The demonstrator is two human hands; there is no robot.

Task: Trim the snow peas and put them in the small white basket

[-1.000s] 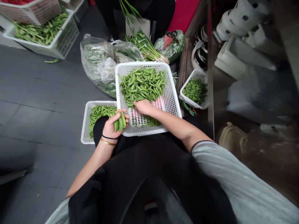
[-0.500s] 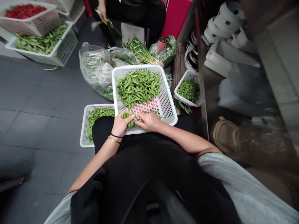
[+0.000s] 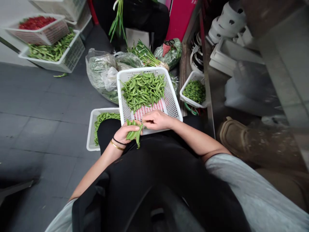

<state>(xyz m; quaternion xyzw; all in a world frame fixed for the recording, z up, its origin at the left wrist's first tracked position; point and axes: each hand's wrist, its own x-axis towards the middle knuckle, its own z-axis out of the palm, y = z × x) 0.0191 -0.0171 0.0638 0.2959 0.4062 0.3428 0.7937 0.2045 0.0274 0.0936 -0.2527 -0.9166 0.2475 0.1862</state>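
Note:
On my lap rests a white plastic basket with a heap of sugar snap peas toward its far side. My left hand is closed around several snap pea pods, at the basket's near left corner. One pod under the thumb points down past the basket's rim. My right hand is over the near side of the basket, fingers pinched at the upper end of that pod. Whatever sits between those fingertips is too small to make out.
A second basket of green pods stands by my left leg. Beyond are bagged greens, scallions and a seated person with scallions in front. A basket of leafy greens stands right, beside a metal shelf edge. Stacked baskets stand far left.
The pods in my left hand have turned, and one now points downward. My right hand has shifted slightly right and up. The other person's scallions now hang lower-leaved and upright.

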